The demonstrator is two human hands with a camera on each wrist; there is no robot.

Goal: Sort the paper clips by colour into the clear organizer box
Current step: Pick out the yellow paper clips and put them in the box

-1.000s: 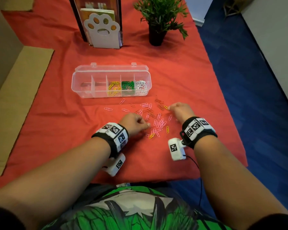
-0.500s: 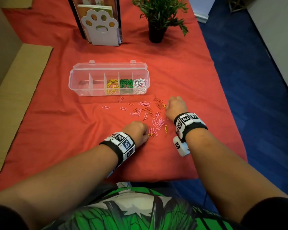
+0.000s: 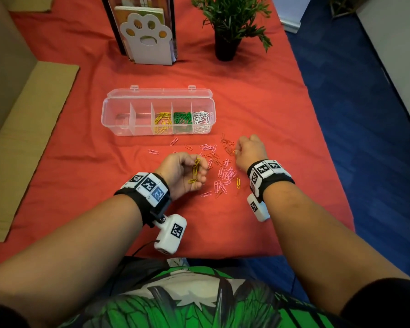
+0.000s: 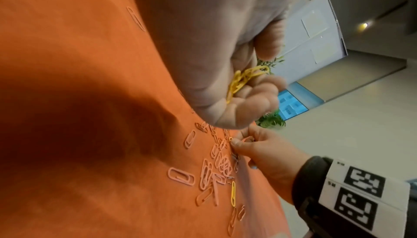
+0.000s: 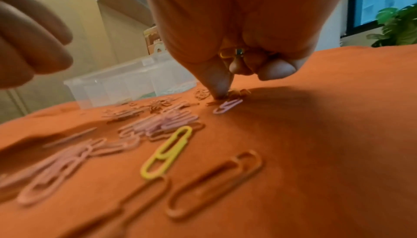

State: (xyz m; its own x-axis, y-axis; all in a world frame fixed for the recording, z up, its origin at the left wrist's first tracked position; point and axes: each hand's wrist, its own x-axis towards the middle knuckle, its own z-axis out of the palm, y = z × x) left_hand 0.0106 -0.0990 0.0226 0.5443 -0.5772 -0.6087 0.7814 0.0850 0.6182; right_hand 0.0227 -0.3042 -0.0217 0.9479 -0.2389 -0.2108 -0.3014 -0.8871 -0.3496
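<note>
Holding yellow clips (image 3: 195, 167) in left hand (image 3: 184, 174); right hand (image 3: 248, 150) picking among pink clips (image 3: 225, 175) near organizer box (image 3: 118, 112).

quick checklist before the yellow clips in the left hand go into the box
1. Left hand grips the yellow clips: ok.
2. Organizer box lid open: ok.
3. Yellow compartment identifiable, between the green one and an empty one: ok.
4. Path to the box free of the right hand: ok.
5. All yellows collected: not ok, a loose yellow clip lies on the cloth.
6. Right hand holds a yellow clip: cannot tell.
</note>
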